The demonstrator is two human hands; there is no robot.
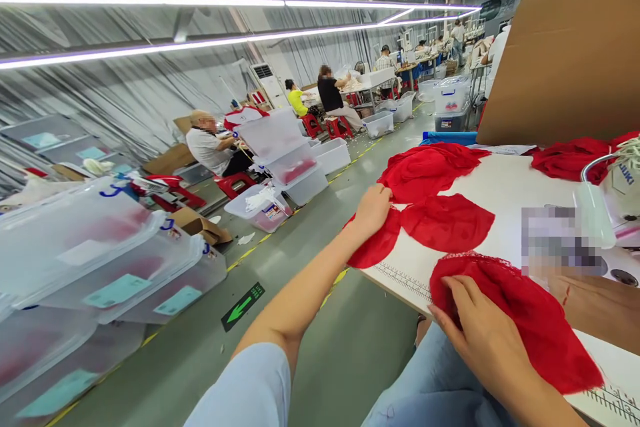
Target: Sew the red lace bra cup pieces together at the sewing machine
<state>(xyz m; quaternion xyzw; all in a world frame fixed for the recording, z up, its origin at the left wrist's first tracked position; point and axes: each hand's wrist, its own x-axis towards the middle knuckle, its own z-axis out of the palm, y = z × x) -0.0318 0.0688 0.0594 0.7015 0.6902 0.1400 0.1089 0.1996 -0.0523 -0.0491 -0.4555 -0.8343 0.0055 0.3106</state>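
My left hand (pixel 374 211) reaches across to the far left of the white table (pixel 525 193). Its fingers are closed on the edge of a red fabric piece (pixel 377 243) that overhangs the table's edge. Beside that lies another red fabric piece (pixel 450 221), flat and rounded. Behind it is a heap of red fabric (pixel 430 167). Near me, my right hand (pixel 480 323) has its thumb and fingers closed on the left edge of a larger red fabric piece (pixel 530 320), which has a gathered upper edge. The right fingertips are partly hidden in its folds.
A sewing machine (pixel 620 193) stands at the right, with more red cloth (pixel 575 159) behind it. A cardboard sheet (pixel 560 53) rises at the back. Printed rulers run along the table's front edge. Stacked clear bins (pixel 125 260) stand left of the aisle; several people sit working farther off.
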